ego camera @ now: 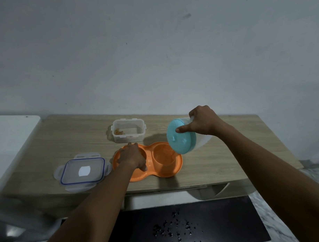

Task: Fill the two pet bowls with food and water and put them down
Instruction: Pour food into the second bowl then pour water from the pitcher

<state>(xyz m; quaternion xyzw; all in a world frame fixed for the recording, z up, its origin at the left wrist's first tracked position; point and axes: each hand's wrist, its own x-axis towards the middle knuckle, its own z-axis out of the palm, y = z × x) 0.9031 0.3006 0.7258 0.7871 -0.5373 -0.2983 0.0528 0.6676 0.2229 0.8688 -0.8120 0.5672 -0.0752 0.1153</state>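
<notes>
An orange double pet bowl [173, 168] lies on the wooden table [64, 135]. My left hand [133, 157] rests over its left cup, fingers spread on the rim, hiding what is inside. My right hand [203, 121] grips a clear jug with a teal lid [180, 137], tipped on its side with the spout over the right cup [163, 155]. That cup looks wet, and a thin stream seems to run into it. A clear food container [128, 131] behind the bowl holds a few brown pieces.
The container's lid with a blue seal [83, 170] lies at the table's front left. A white surface [10, 133] adjoins the table on the left. Below the front edge is a black mat [187, 228] with dark specks, on a marbled floor.
</notes>
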